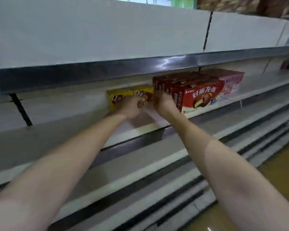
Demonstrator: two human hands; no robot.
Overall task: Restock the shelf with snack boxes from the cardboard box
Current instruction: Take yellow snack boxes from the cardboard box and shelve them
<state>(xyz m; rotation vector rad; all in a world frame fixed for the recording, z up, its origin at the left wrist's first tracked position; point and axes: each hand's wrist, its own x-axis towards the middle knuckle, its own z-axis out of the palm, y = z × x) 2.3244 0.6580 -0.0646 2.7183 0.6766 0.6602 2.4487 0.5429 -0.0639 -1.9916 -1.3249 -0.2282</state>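
Fingers [141, 103] of the left hand [132, 107] curl at the front of the right-hand yellow box [143, 92], apparently nudging it back flush with its twin yellow box [118, 95]; right hand [163, 104] is loosely curled by the red boxes [198, 95], grip unclear. Probably squaring the row, since the yellow pair sits touching the red stack just right of the fingers. Shelf [57, 114] left of the fingers is open, with the upper shelf lip [107, 70] close overhead; the cardboard box is out of view.

Bare forearms, no sleeves, two hands
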